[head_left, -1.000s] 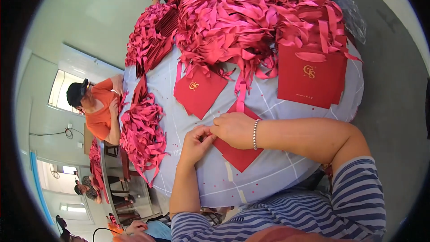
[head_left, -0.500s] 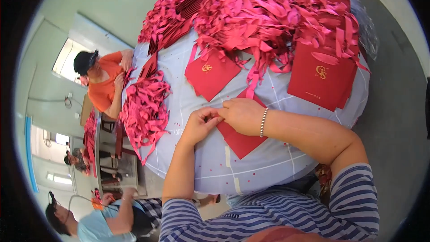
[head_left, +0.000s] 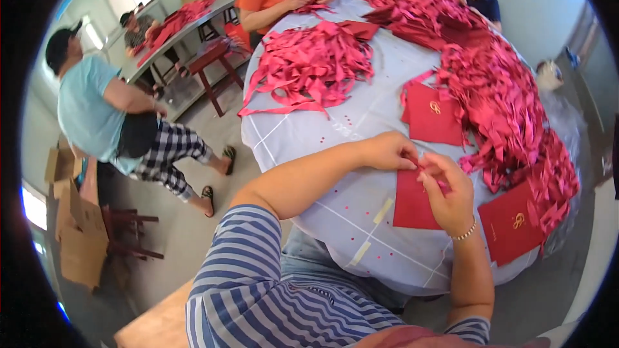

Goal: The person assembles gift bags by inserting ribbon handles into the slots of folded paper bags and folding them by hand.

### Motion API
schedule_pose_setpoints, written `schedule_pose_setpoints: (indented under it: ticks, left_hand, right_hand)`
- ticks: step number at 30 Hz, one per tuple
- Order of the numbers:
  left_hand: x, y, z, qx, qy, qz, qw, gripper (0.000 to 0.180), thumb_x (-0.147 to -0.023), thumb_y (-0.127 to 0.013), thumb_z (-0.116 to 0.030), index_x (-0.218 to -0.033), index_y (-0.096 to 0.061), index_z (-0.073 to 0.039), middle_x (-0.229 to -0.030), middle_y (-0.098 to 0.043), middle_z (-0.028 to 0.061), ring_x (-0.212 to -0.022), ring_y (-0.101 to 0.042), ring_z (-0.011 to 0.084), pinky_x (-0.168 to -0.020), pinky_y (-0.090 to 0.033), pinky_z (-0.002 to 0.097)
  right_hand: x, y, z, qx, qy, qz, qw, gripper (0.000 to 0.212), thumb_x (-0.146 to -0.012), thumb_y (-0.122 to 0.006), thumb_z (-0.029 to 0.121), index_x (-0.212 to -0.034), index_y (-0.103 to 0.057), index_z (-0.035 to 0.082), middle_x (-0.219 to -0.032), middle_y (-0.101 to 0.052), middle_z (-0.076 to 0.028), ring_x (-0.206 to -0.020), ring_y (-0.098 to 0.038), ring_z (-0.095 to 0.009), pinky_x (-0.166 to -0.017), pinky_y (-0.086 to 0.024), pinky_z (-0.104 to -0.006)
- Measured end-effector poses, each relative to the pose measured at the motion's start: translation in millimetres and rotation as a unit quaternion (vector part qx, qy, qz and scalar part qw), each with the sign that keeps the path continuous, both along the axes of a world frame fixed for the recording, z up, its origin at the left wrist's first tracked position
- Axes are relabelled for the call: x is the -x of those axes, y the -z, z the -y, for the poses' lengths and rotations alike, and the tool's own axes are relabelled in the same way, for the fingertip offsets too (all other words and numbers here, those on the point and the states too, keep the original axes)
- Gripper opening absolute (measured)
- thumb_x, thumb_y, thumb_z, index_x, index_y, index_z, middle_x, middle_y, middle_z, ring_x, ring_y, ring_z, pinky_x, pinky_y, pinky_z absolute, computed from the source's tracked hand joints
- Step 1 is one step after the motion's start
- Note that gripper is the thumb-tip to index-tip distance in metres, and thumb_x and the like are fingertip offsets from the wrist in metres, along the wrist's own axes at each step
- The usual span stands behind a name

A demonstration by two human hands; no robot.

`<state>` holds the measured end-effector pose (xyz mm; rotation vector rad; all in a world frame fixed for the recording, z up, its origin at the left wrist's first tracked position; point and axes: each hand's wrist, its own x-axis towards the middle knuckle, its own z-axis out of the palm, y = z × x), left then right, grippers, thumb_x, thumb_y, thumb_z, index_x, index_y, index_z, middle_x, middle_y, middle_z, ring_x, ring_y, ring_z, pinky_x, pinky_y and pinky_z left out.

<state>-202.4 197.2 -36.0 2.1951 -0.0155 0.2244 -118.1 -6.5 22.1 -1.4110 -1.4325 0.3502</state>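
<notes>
Our left hand point(head_left: 389, 150) and right hand point(head_left: 449, 190) have fingers clamped, apparently on the far edge of a flat, straight-edged red bag point(head_left: 414, 206); beyond it heap glossy pink ribbons point(head_left: 495, 100).

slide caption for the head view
Left hand and right hand close together over a red bag, pink ribbon heaps beyond.

Gold monograms point(head_left: 518, 220) on two red bags point(head_left: 506, 235)
Pale lettering point(head_left: 345, 131) on the desk's cloth point(head_left: 290, 136) is too blurred to read.
</notes>
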Motion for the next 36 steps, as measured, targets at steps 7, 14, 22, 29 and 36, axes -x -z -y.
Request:
schedule_pose_setpoints:
  ticks: [7, 14, 22, 29, 36]
  left_hand:
    - [-4, 8, 0, 0.032, 0.0, -0.001, 0.999, 0.016, -0.082, -0.074, -0.015, -0.09, -0.068, -0.003, -0.071, -0.066, 0.0061, -0.064, -0.057, 0.0106, -0.061, -0.046, 0.0301]
    - [-9, 7, -1, 0.036, -0.004, -0.018, 0.999, 0.015, -0.083, -0.074, -0.015, -0.093, -0.069, -0.003, -0.075, -0.068, 0.0043, -0.068, -0.06, 0.0096, -0.063, -0.048, 0.0284]
    - [-5, 11, 3, 0.064, -0.006, -0.019, 0.998, 0.016, -0.083, -0.074, -0.013, -0.093, -0.069, -0.002, -0.074, -0.067, 0.004, -0.067, -0.059, 0.0085, -0.062, -0.047, 0.0283]
    - [-6, 3, -1, 0.062, -0.021, -0.021, 0.998, 0.017, -0.081, -0.073, -0.016, -0.091, -0.069, -0.003, -0.073, -0.068, 0.007, -0.065, -0.061, 0.0124, -0.062, -0.048, 0.0301]
    - [-9, 4, 1, 0.031, -0.025, -0.033, 0.999, 0.018, -0.08, -0.075, -0.014, -0.091, -0.069, -0.002, -0.073, -0.068, 0.0079, -0.066, -0.062, 0.0141, -0.062, -0.049, 0.0304]
  right_hand:
    - [43, -74, 36, -0.051, -0.114, -0.114, 0.986, 0.037, -0.081, -0.06, -0.008, -0.117, -0.06, -0.004, -0.089, -0.065, -0.012, -0.072, -0.058, -0.011, -0.062, -0.047, -0.023]
    - [47, -132, 32, -0.126, -0.526, -0.118, 0.833, 0.02, -0.088, -0.071, 0.011, -0.102, -0.062, 0.002, -0.089, -0.071, -0.017, -0.07, -0.068, -0.022, -0.061, -0.057, -0.0334]
    - [57, -129, 40, -0.217, -0.482, -0.056, 0.847, 0.025, -0.097, -0.058, 0.03, -0.105, -0.057, 0.006, -0.085, -0.063, -0.011, -0.066, -0.057, -0.02, -0.055, -0.048, -0.0318]
    - [61, -129, 51, -0.216, -0.308, -0.088, 0.922, 0.018, -0.097, -0.053, 0.029, -0.1, -0.053, 0.011, -0.08, -0.058, -0.009, -0.06, -0.05, -0.018, -0.053, -0.044, -0.0307]
    - [63, -128, 62, -0.226, -0.227, -0.094, 0.942, 0.014, -0.085, -0.061, 0.018, -0.092, -0.055, 0.008, -0.074, -0.058, -0.008, -0.059, -0.051, -0.019, -0.054, -0.045, -0.0315]
